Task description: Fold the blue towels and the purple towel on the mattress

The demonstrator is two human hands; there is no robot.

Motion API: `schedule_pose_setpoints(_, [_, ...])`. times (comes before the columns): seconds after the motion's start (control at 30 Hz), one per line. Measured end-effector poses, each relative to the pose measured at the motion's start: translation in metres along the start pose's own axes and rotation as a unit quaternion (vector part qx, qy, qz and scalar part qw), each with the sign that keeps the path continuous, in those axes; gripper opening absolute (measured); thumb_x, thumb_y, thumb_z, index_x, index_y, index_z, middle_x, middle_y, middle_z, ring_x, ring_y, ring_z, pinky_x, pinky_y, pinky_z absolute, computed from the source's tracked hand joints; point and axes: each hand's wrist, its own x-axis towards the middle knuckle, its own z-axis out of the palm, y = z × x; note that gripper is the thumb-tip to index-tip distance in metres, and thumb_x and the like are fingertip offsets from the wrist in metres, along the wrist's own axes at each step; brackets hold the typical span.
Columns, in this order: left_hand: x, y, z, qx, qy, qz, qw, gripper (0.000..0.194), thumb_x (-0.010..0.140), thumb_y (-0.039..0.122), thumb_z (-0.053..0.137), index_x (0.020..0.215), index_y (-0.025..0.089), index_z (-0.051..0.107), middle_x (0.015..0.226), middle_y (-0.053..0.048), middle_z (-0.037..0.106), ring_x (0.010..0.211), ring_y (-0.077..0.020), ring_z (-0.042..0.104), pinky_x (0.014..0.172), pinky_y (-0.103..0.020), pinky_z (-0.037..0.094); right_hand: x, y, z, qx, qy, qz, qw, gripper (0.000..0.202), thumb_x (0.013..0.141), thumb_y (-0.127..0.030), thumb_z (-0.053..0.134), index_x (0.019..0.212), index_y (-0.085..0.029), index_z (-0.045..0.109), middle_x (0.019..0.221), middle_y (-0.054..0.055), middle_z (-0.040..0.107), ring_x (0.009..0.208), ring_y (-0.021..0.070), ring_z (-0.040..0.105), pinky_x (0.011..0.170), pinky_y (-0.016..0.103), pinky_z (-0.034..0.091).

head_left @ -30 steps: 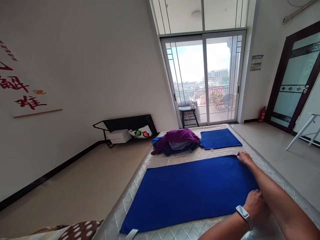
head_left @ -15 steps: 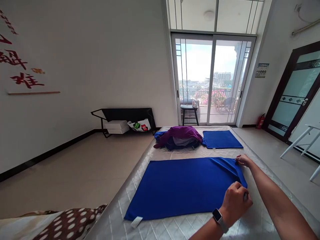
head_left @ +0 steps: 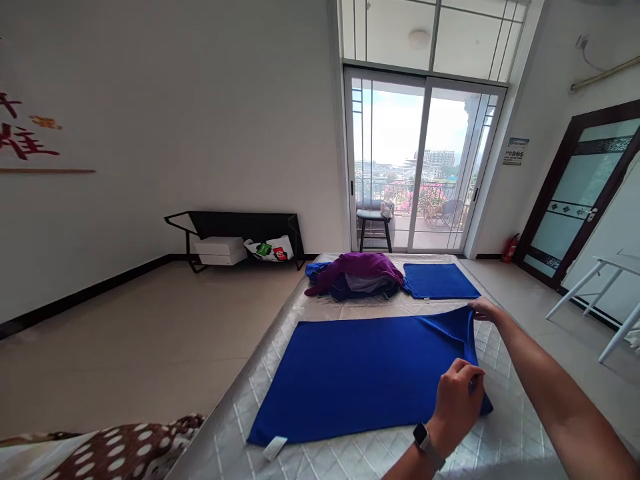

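Observation:
A blue cloth (head_left: 350, 380) with a white tag lies spread flat on the mattress before me. My right hand (head_left: 485, 310) pinches its far right corner and holds it slightly raised. Below that, my left hand (head_left: 459, 392), with a watch on the wrist, is closed at the cloth's right side. A raised edge runs between the two hands, and creases fan out from the lifted corner. The left fingertips appear to grip this edge, though the hand partly covers it. The lower right corner still rests on the mattress.
Farther back on the quilted silver-white mattress (head_left: 240, 427) are a purple garment pile (head_left: 367, 270) and a folded blue cloth (head_left: 440, 281). A polka-dot blanket (head_left: 125, 450) lies at the lower left. A black rack (head_left: 240, 227) stands by the wall, a white stool (head_left: 600, 287) at the right.
My right hand has lifted the far corner a little higher. My left hand has moved slightly left and up, and the cloth's right edge now stands up between both hands.

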Motion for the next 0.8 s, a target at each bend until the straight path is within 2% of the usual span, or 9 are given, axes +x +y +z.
schedule_pose_setpoints(0.2, [0.009,0.032,-0.011,-0.182,0.019,-0.056,0.981,0.014,0.086,0.016,0.062,0.091,0.019,0.075,0.09,-0.004,0.07,0.074,-0.0129,0.068,0.071,-0.024,0.058,0.021,-0.06,-0.019,0.083,-0.011,-0.034,0.996,0.024,0.071,-0.01,0.064,0.094,-0.009,0.072,0.061,0.0,0.062,0.059,0.0125,0.058,0.056,0.022,0.048])
schedule_pose_setpoints(0.3, [0.007,0.036,-0.026,-0.226,0.027,-0.073,0.971,0.012,0.086,0.02,0.065,0.09,0.016,0.075,0.091,-0.005,0.07,0.072,-0.0119,0.068,0.069,-0.022,0.057,0.02,-0.091,-0.01,0.119,-0.046,-0.068,0.99,0.025,0.07,-0.009,0.065,0.093,-0.01,0.074,0.06,-0.001,0.062,0.056,0.0108,0.056,0.054,0.021,0.046])
schedule_pose_setpoints(0.37, [0.002,0.034,-0.045,-0.219,0.04,-0.067,0.973,0.015,0.088,0.027,0.065,0.089,0.016,0.075,0.09,-0.005,0.07,0.072,-0.0121,0.068,0.069,-0.022,0.057,0.015,-0.111,0.005,0.141,-0.082,-0.097,0.982,0.021,0.069,-0.011,0.068,0.09,-0.012,0.074,0.061,-0.001,0.064,0.057,0.0101,0.057,0.054,0.02,0.047])
schedule_pose_setpoints(0.5, [-0.026,0.018,-0.105,-0.138,0.117,-0.051,0.982,0.022,0.089,0.037,0.064,0.086,0.018,0.075,0.085,-0.005,0.072,0.072,-0.0145,0.068,0.067,-0.023,0.058,-0.008,-0.157,0.058,0.176,-0.17,-0.167,0.955,0.011,0.07,-0.018,0.075,0.08,-0.015,0.074,0.069,0.002,0.069,0.063,0.0108,0.062,0.06,0.021,0.052])
schedule_pose_setpoints(0.6, [-0.06,0.003,-0.159,-0.069,0.191,-0.103,0.974,0.027,0.089,0.045,0.062,0.088,0.02,0.074,0.082,-0.004,0.072,0.073,-0.0167,0.07,0.068,-0.026,0.06,-0.033,-0.197,0.115,0.185,-0.241,-0.229,0.925,0.011,0.073,-0.025,0.076,0.079,-0.016,0.076,0.072,0.002,0.072,0.066,0.0122,0.065,0.066,0.023,0.056])
schedule_pose_setpoints(0.73, [-0.113,-0.014,-0.231,0.042,0.321,-0.202,0.924,0.039,0.082,0.056,0.062,0.093,0.02,0.074,0.088,-0.005,0.075,0.079,-0.0214,0.072,0.074,-0.031,0.061,-0.07,-0.256,0.197,0.164,-0.314,-0.313,0.881,0.016,0.077,-0.03,0.074,0.087,-0.019,0.079,0.072,0.001,0.074,0.068,0.0139,0.068,0.071,0.026,0.057])
schedule_pose_setpoints(0.8, [-0.133,-0.024,-0.263,0.099,0.356,-0.25,0.895,0.044,0.077,0.06,0.064,0.095,0.021,0.074,0.092,-0.006,0.077,0.082,-0.0253,0.073,0.074,-0.035,0.061,-0.087,-0.283,0.234,0.144,-0.327,-0.349,0.866,0.016,0.079,-0.028,0.071,0.09,-0.021,0.08,0.073,0.0,0.075,0.069,0.015,0.068,0.072,0.027,0.057])
